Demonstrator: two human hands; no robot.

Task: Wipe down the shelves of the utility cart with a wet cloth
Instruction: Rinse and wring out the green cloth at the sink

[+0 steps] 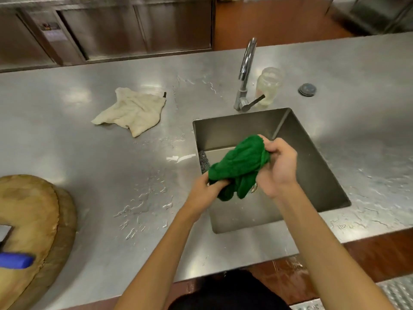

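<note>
Both hands clutch the green cloth (239, 166) above the sink (312, 175). The left hand (204, 189) curls round its nearer, lower end and the right hand (279, 168) closes on its farther, upper end.

The sink's left rim lies just left of the grip, and the near rim runs below the forearms. Open basin spreads to the right of the grip and beneath it. The faucet (245, 70) rises beyond the grip, well apart from it, with its spout arching toward the basin.

The cloth is bunched into a thick roll whose long axis slants from the left hand up and away to the right hand. Loose folds hang down between the two. Its surface looks like soft, napped terry.

A steel scourer (203, 161) sits inside the basin just left of the grip. The brushed steel counter (111, 175) carries puddles left of the grip. Farther left and beyond lies a crumpled beige cloth (131, 110). A round wooden chopping block (33, 220) sits far left, and a clear jar (269, 86) stands beside the faucet.
</note>
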